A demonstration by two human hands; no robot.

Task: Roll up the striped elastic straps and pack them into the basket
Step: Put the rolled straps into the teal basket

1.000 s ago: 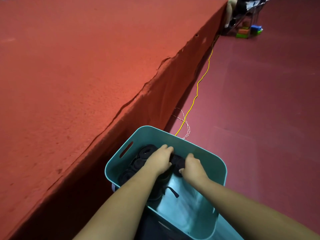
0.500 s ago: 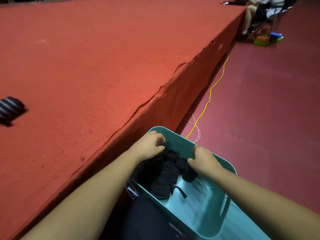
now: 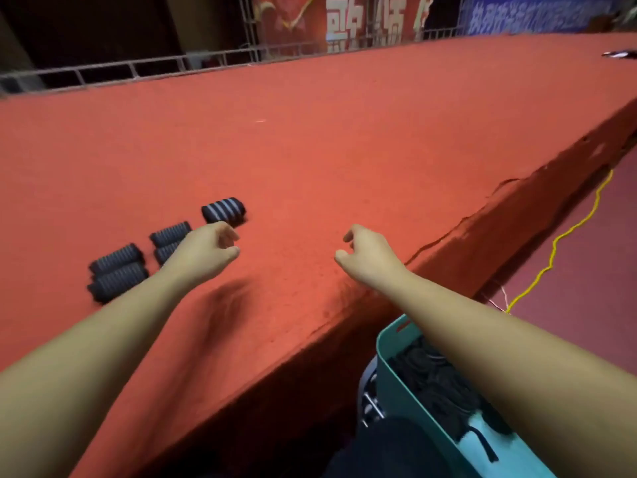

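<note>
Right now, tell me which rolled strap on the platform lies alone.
The farthest roll, just beyond the left hand; the other four lie in pairs nearer the person.

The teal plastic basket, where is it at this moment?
In the head view, the teal plastic basket is at the lower right, below the front edge of the red carpeted platform, and dark rolled straps lie inside it.

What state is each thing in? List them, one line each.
Left hand: empty, fingers loosely curled.
Right hand: empty, fingers loosely curled.
Rolls: five, rolled up, lying on the stage.
Basket: holds dark packed straps.
</note>
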